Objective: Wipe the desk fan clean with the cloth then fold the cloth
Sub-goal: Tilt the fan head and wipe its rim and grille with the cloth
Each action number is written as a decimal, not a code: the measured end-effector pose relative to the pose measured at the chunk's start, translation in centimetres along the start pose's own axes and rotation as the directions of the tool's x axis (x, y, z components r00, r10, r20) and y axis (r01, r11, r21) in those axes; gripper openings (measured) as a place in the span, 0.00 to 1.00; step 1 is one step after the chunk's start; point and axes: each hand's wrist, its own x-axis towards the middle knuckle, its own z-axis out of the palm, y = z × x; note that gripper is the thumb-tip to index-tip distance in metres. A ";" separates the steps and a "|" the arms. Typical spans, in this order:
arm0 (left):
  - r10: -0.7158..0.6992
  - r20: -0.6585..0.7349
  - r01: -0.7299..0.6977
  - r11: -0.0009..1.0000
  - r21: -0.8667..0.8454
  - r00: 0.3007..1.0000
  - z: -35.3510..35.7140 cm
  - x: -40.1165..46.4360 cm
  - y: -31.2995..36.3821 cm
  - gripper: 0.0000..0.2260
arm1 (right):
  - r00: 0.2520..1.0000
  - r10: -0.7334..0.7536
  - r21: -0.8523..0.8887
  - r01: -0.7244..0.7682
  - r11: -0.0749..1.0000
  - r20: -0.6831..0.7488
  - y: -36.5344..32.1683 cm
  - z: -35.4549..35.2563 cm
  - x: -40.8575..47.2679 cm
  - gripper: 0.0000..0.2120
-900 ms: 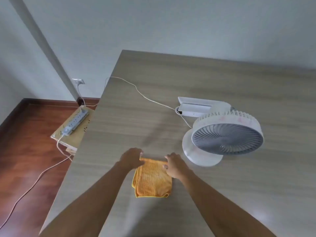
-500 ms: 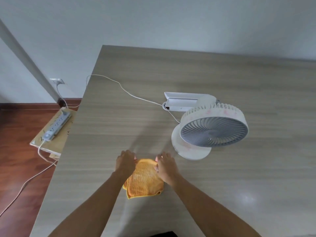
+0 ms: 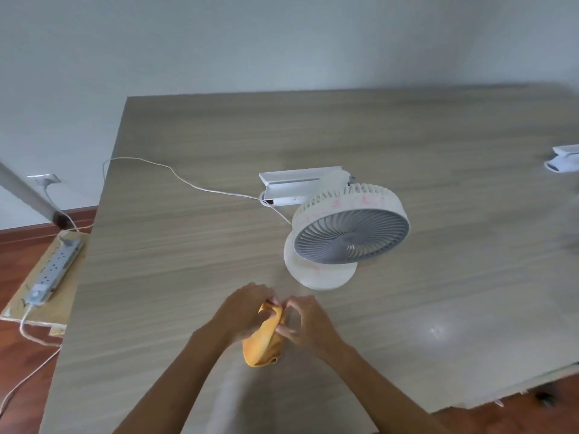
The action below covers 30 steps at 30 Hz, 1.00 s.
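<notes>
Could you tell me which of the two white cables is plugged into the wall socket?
The power strip's cable, on the floor left of the table, rises to the wall socket; the fan's cable instead drapes across the tabletop.

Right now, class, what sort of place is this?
Probably a room at home or a small office: a wooden desk against a plain wall, a fan on it, a power strip above the wood floor.
</notes>
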 end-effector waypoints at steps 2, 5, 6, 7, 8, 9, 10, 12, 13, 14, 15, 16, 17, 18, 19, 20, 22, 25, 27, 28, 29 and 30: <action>0.056 -0.010 -0.056 0.998 -0.021 0.998 -0.5 0.5 1.4 0.07 | 1.000 0.016 0.054 -0.016 0.998 -0.009 0.1 -1.7 -0.8 0.16; 0.128 -0.028 -0.129 0.990 -0.063 0.991 -1.2 1.2 3.6 0.06 | 0.999 0.038 0.140 -0.032 0.990 -0.039 0.0 -4.3 -2.1 0.14; 0.144 -0.032 -0.147 0.986 -0.085 0.989 -1.4 1.4 4.3 0.07 | 0.997 0.052 0.169 -0.041 0.985 -0.059 0.0 -5.0 -2.6 0.15; 0.155 -0.043 -0.159 0.981 -0.112 0.987 -1.5 1.6 5.0 0.08 | 0.995 0.067 0.198 -0.051 0.979 -0.078 0.1 -5.7 -3.1 0.16; 0.163 -0.061 -0.170 0.975 -0.142 0.985 -1.5 1.8 5.6 0.08 | 0.993 0.070 0.216 -0.048 0.975 -0.092 0.2 -6.4 -3.6 0.18; 0.162 -0.087 -0.175 0.970 -0.171 0.983 -1.5 2.0 6.2 0.08 | 0.993 0.069 0.218 -0.046 0.975 -0.096 0.4 -6.9 -4.0 0.21; 0.157 -0.117 -0.178 0.964 -0.196 0.981 -1.5 2.2 6.7 0.07 | 0.994 0.064 0.208 -0.044 0.977 -0.091 0.6 -7.4 -4.4 0.24; 0.142 -0.164 -0.178 0.957 -0.230 0.976 -1.5 2.6 8.0 0.09 | 0.992 0.065 0.189 -0.044 0.981 -0.106 0.9 -8.1 -5.0 0.26; 0.139 -0.172 -0.178 0.954 -0.240 0.975 -1.4 2.8 8.7 0.11 | 0.987 0.066 0.190 -0.038 0.981 -0.144 1.0 -8.4 -5.2 0.25; 0.144 -0.177 -0.185 0.952 -0.244 0.974 -1.4 2.9 9.4 0.11 | 0.979 0.072 0.197 -0.033 0.980 -0.193 1.2 -8.7 -5.4 0.23; 0.151 -0.185 -0.194 0.950 -0.243 0.971 -1.3 3.1 10.0 0.10 | 0.966 0.081 0.210 -0.029 0.977 -0.247 1.4 -8.9 -5.5 0.19; 0.163 -0.199 -0.209 0.947 -0.242 0.966 -1.1 3.2 10.5 0.09 | 0.952 0.097 0.224 -0.030 0.974 -0.290 1.7 -9.2 -5.7 0.15; 0.177 -0.220 -0.229 0.943 -0.240 0.959 -1.0 3.3 10.9 0.08 | 0.940 0.118 0.250 -0.037 0.968 -0.319 2.0 -9.5 -5.9 0.12; 0.193 -0.247 -0.251 0.939 -0.234 0.950 -0.8 3.4 11.3 0.08 | 0.931 0.139 0.275 -0.044 0.960 -0.338 2.3 -10.0 -6.1 0.10; 0.205 -0.280 -0.272 0.935 -0.229 0.938 -0.7 3.5 11.7 0.09 | 0.920 0.156 0.294 -0.048 0.955 -0.359 2.6 -10.4 -6.3 0.09; 0.207 -0.320 -0.288 0.930 -0.229 0.924 -0.7 3.5 12.0 0.11 | 0.908 0.167 0.301 -0.047 0.952 -0.385 2.8 -10.9 -6.5 0.09; 0.188 -0.426 -0.313 0.918 -0.244 0.885 -1.1 3.6 13.1 0.15 | 0.884 0.186 0.327 -0.040 0.944 -0.430 2.8 -12.1 -7.1 0.08; 0.196 -0.638 -0.385 0.907 -0.170 0.745 -2.3 3.7 14.8 0.19 | 0.846 0.214 0.395 -0.004 0.919 -0.489 2.1 -14.6 -7.7 0.10; 0.213 -0.747 -0.389 0.919 -0.066 0.629 -3.4 4.1 15.6 0.20 | 0.806 0.246 0.448 0.026 0.894 -0.538 1.3 -16.4 -8.1 0.08; 0.210 -0.783 -0.359 0.933 -0.018 0.585 -4.1 4.3 15.8 0.21 | 0.780 0.264 0.468 0.041 0.883 -0.567 1.0 -17.4 -8.2 0.07; 0.185 -0.806 -0.311 0.950 0.001 0.562 -4.9 4.6 15.9 0.23 | 0.752 0.276 0.478 0.059 0.876 -0.599 0.7 -18.4 -8.2 0.06; 0.139 -0.814 -0.258 0.966 -0.013 0.564 -5.7 5.0 15.8 0.26 | 0.723 0.281 0.481 0.081 0.873 -0.631 0.6 -19.4 -8.2 0.05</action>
